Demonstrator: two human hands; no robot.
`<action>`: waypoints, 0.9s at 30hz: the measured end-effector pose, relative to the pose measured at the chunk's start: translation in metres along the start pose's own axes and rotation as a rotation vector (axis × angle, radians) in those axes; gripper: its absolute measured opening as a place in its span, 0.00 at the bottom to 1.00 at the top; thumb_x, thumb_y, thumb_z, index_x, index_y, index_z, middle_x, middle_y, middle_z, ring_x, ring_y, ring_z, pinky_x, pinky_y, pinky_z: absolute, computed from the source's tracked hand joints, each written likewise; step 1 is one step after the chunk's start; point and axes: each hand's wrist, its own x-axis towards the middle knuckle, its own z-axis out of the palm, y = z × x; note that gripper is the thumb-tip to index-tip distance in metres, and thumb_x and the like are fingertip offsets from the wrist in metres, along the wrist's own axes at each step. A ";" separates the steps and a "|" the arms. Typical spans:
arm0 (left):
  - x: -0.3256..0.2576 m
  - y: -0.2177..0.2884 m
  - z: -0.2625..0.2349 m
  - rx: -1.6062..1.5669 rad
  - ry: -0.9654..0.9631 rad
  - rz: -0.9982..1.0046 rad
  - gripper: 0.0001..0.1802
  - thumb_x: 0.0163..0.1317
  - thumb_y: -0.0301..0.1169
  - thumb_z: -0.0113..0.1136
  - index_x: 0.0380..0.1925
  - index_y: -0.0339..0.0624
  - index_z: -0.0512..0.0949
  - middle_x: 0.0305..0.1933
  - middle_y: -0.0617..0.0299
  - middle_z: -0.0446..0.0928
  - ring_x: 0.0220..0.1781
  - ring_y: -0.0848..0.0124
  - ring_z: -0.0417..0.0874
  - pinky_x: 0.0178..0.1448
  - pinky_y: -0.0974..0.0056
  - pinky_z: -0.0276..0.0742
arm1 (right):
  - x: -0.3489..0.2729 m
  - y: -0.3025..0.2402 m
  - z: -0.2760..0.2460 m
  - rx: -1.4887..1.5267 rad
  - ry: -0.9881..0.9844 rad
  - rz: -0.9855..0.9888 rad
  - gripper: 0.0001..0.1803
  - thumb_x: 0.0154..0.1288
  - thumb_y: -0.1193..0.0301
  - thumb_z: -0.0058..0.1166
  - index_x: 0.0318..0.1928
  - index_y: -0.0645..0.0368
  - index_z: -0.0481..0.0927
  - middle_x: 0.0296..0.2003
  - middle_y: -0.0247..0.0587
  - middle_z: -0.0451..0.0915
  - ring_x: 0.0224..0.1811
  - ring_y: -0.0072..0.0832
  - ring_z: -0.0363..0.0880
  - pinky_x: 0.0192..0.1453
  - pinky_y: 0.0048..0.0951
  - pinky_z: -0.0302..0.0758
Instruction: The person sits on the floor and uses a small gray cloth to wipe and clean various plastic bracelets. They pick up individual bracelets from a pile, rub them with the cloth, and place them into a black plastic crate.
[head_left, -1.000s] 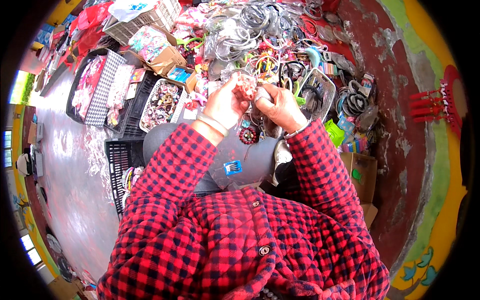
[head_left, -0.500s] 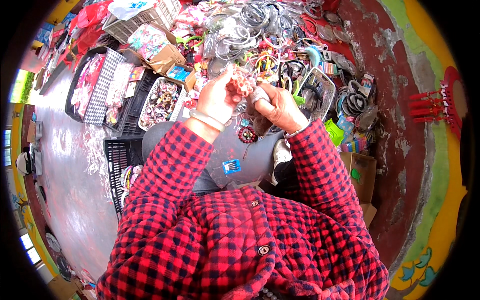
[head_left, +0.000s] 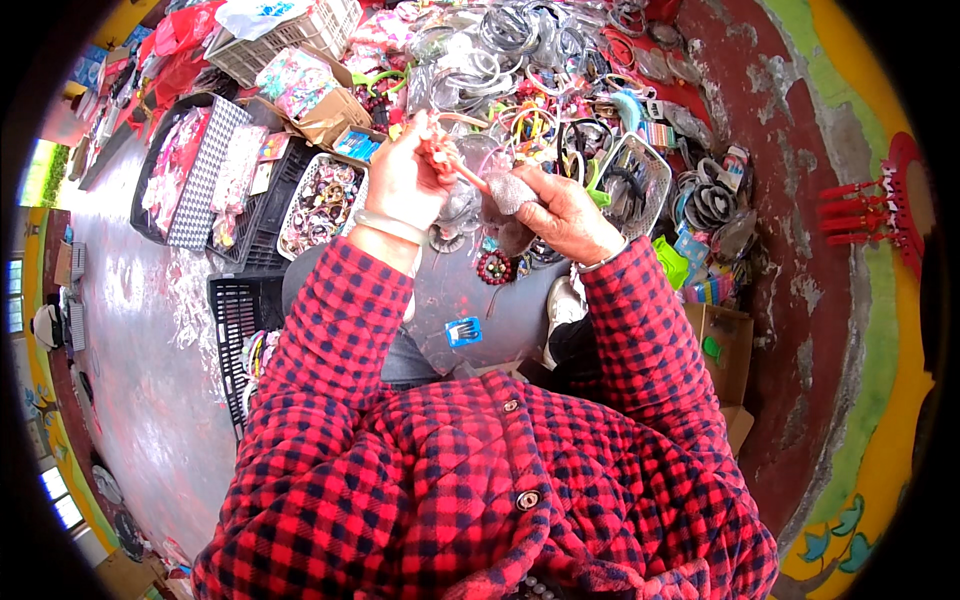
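My left hand (head_left: 405, 180) is raised in front of me, its fingers closed on the end of a thin orange-pink stick-like piece (head_left: 455, 165). My right hand (head_left: 560, 210) is beside it, pinching a small fuzzy grey-pink ornament (head_left: 510, 195) at the stick's other end. Both hands hover above my lap, where a grey sheet (head_left: 470, 300) lies with a dark red beaded ring (head_left: 493, 267) and a small blue card (head_left: 463, 331). Red-and-black checked sleeves cover both forearms.
A heap of hair bands, hoops and clips (head_left: 540, 90) fills the ground ahead. Trays of small ornaments (head_left: 320, 195), a black crate (head_left: 240, 320), a white basket (head_left: 290, 40) and a cardboard box (head_left: 335, 110) lie left; another box (head_left: 720, 345) at right. A painted wall (head_left: 860, 300) curves on the right.
Both hands have risen a little and drawn slightly apart. The orange-pink stick now shows between them, with the fuzzy ornament at my right fingertips.
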 end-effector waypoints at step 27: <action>-0.001 0.018 -0.004 -0.064 -0.051 -0.045 0.14 0.64 0.34 0.48 0.37 0.31 0.69 0.15 0.73 0.54 0.15 0.82 0.52 0.20 0.75 0.49 | -0.002 -0.004 0.004 -0.669 0.088 -0.271 0.10 0.42 0.78 0.52 0.30 0.59 0.69 0.24 0.44 0.71 0.31 0.41 0.72 0.38 0.39 0.66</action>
